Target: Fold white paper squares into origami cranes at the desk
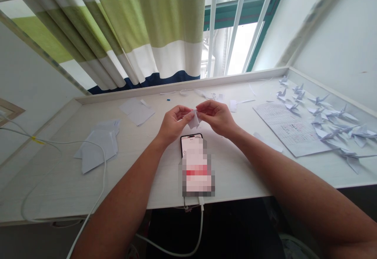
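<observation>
In the head view, holding a small folded white paper (pixel 193 122) up over a white desk (pixel 163 184), right between the fingertips. With the left hand (pixel 173 123), clamping the left side of the paper between thumb and fingers; with the right hand (pixel 216 114), pinching the upper right part in the same way — too small there to tell the exact grip of each fingertip. Leaving the lower part of the paper exposed, just below the fingertips, with creases visible.

Nearer the body than the fingers, see a phone (pixel 196 170) lying face up, mostly pixelated, and below it a white cable (pixel 201 223) hanging past the desk edge. Left of the left fingers, note a few white sheets (pixel 137 112); farther left and nearer the body, note an overlapping paper pile (pixel 100 145) beside another cable (pixel 103 172). Just beyond the left fingers, spot a tiny blue scrap (pixel 168 100); just beyond the right fingers, a white paper scrap (pixel 233 106). Well to the right of the fingers, find a written-on sheet (pixel 288 129) and many folded paper cranes (pixel 350 156) — some resting partly on it. Far beyond the fingertips, see a striped curtain (pixel 173 19) and a barred window (pixel 228 15).
</observation>
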`<state>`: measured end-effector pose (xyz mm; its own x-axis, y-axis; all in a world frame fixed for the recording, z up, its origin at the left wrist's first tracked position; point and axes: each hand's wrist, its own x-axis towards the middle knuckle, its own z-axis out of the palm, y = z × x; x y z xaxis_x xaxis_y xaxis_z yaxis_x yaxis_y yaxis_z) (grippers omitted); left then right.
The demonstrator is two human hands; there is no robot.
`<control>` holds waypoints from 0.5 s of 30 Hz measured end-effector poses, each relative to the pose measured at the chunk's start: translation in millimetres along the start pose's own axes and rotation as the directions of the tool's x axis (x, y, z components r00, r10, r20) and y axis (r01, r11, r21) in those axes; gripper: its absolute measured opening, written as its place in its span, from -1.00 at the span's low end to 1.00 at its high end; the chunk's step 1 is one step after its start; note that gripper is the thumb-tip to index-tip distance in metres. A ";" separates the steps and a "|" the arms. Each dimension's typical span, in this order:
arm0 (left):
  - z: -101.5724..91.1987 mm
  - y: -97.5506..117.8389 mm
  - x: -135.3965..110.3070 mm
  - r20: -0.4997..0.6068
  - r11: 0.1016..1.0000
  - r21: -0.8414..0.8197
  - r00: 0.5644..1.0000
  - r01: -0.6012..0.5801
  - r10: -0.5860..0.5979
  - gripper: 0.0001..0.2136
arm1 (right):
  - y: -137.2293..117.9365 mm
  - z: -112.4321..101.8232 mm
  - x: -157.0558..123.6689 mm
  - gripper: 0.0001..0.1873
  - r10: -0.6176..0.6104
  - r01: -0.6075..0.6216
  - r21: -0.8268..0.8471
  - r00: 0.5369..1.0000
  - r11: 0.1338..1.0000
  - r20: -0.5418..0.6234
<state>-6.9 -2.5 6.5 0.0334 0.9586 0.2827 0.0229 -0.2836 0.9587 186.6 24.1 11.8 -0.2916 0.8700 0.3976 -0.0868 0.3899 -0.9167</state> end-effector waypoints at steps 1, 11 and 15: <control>-0.1 1.3 -0.4 0.009 1.000 0.023 1.000 0.004 -0.004 -0.64 | 0.3 -0.1 -0.2 -0.68 -0.008 0.008 -0.017 1.000 1.000 0.000; 2.5 1.2 -0.6 -0.086 0.995 0.098 0.996 -0.018 0.027 -0.61 | -2.5 0.4 -0.6 -0.70 0.054 -0.052 -0.098 0.998 0.994 0.024; 3.6 4.7 -0.5 -0.095 1.000 0.018 0.995 -0.008 0.009 -0.58 | -6.9 0.3 -0.9 -0.59 0.086 -0.077 -0.103 0.992 0.992 0.091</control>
<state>-3.2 -4.4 10.8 -0.0613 0.9540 0.2935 0.0407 -0.2914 0.9557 187.2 20.5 17.7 -0.3836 0.8692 0.3119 0.0349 0.3511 -0.9357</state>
